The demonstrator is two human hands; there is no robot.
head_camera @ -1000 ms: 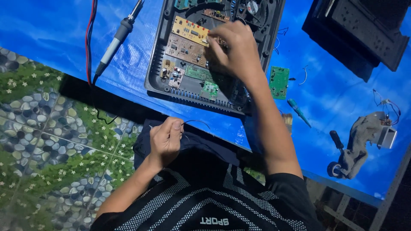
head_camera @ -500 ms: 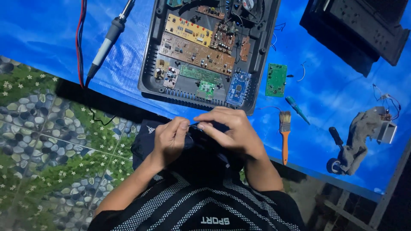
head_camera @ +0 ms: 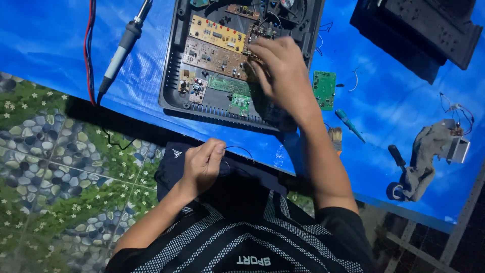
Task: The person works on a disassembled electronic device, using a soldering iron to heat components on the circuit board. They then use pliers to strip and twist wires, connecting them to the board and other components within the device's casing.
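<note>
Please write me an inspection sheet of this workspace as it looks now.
Surface: blue sheet over a patterned floor.
Job's things: open black case with circuit boards; thin wire.
Clutter: soldering iron, loose green board, screwdriver, brush, rag.
Hands: left hand pinches the wire; right hand rests on the boards.
Cables: red and black leads.
Surroundings: black cover.

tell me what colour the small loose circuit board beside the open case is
Green, clearest in the head view.
</note>
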